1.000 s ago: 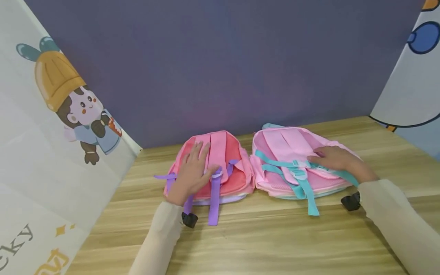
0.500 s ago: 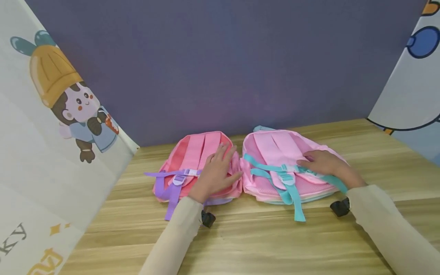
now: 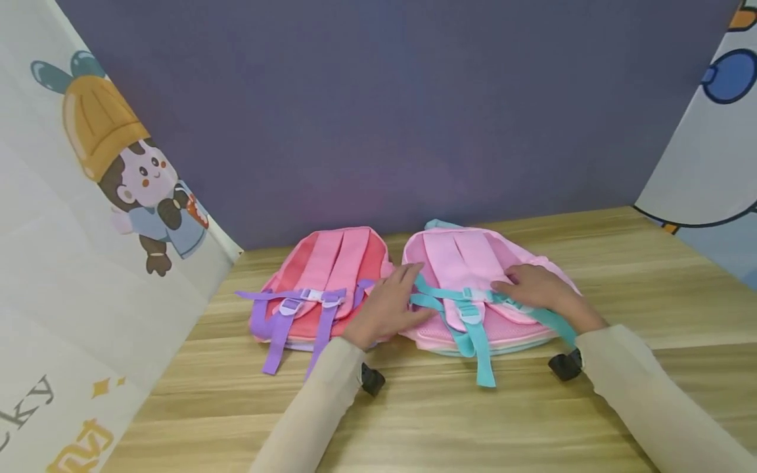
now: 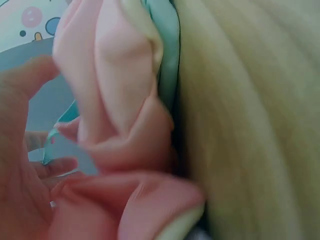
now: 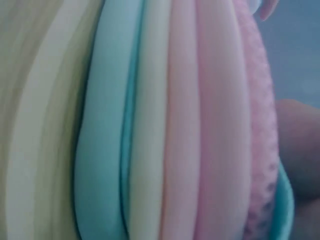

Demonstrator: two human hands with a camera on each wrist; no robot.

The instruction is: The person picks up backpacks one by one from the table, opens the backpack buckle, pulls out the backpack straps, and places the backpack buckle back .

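Note:
Two small backpacks lie side by side on the table, strap sides up. The coral one [image 3: 372, 253] has purple webbing; the light pink one [image 3: 437, 253] has turquoise webbing. My left hand [image 3: 384, 309] reaches over the place where they meet, its fingertips at the pink backpack's left side. In the left wrist view, its fingers [image 4: 37, 75] are spread beside the folded pink fabric [image 4: 115, 75]. My right hand [image 3: 541, 289] rests on the pink backpack's right part, fingers loosely bent near a turquoise strap [image 3: 552, 322]. The right wrist view shows the layered bag edge [image 5: 182, 120].
The wood-patterned table [image 3: 461, 433] extends in front of the bags and to both sides. Behind them stands a dark blue-grey panel [image 3: 402, 118]. Printed white panels [image 3: 195, 328] flank the table at left and right.
Both backpacks have slid left along the table, my right hand moving with the pink one. My left hand has moved right, from the coral backpack's middle to the place between the bags.

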